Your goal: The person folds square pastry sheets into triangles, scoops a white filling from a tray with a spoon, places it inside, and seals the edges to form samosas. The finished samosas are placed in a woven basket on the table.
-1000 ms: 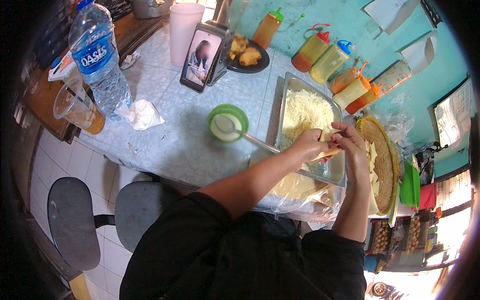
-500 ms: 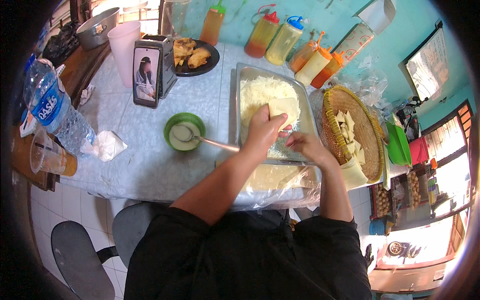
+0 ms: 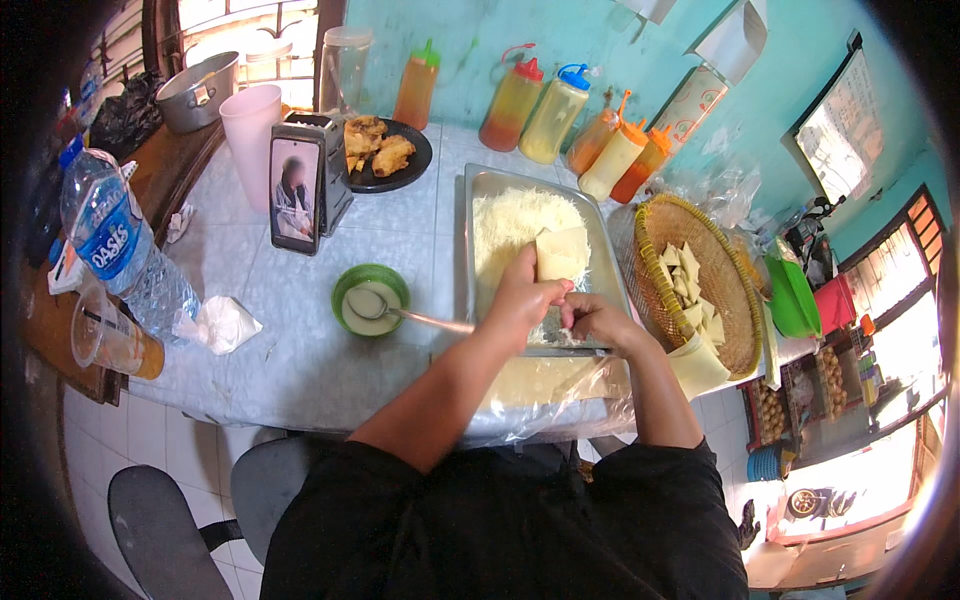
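My left hand (image 3: 522,300) is closed on a pale, folded pastry wrapper (image 3: 563,254), holding it over the metal tray (image 3: 474,262). White shreds, like grated cheese (image 3: 508,215), are heaped in that tray. Close against the left fingertips, my right hand (image 3: 598,322) has its fingers bent in a pinch; whatever is between them is hidden. To the left stands a green bowl (image 3: 343,284) of whitish liquid, with a spoon (image 3: 430,320) leaning out toward my left wrist. At the right, a woven basket (image 3: 735,270) holds several folded pastry triangles (image 3: 683,275).
More wrappers (image 3: 697,366) and plastic film (image 3: 570,400) lie along the front edge. Sauce bottles (image 3: 555,115) line the wall. A phone (image 3: 296,195) on a stand, a black plate (image 3: 415,172) of fried food, a water bottle (image 3: 125,235) and a cup (image 3: 115,335) are leftward.
My right hand has moved left and up against the left fingertips. The left hand still holds the wrapper, now turned slightly. The whole view has shifted, so the table sits lower.
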Available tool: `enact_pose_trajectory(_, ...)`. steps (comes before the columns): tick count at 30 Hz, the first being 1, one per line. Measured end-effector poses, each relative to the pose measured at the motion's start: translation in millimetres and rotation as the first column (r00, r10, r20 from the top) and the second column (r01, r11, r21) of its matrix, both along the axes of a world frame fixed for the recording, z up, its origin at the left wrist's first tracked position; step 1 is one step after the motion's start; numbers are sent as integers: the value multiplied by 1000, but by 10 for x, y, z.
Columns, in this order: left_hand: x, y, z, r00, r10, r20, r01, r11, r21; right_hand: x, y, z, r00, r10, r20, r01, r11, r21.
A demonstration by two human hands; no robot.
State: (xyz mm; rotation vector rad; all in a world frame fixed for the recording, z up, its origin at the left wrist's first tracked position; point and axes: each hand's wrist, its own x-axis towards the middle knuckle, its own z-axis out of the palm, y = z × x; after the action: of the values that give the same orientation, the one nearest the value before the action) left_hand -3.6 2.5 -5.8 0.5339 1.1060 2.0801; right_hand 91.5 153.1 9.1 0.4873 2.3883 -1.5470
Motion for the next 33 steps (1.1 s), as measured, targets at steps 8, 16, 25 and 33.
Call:
enact_pose_trajectory(8,54,-7,12,988,-13,-157,2,998,-70,18,73,593,770,-408,-491,340,913,-227)
enact_pose_trajectory(16,43,13,-26,976,-115,-185,89,986,-143,-152,-341,639,835,-105,-540,212,967,140)
enact_pose_trajectory(25,63,-12,28,981,-162,-104,156,986,-62,-129,-425,600,859,-92,-503,216,957,195)
enact_pose_trajectory(33,57,-78,88,975,-191,-111,182,980,-85,-129,-492,611,862,-144,-486,198,978,62)
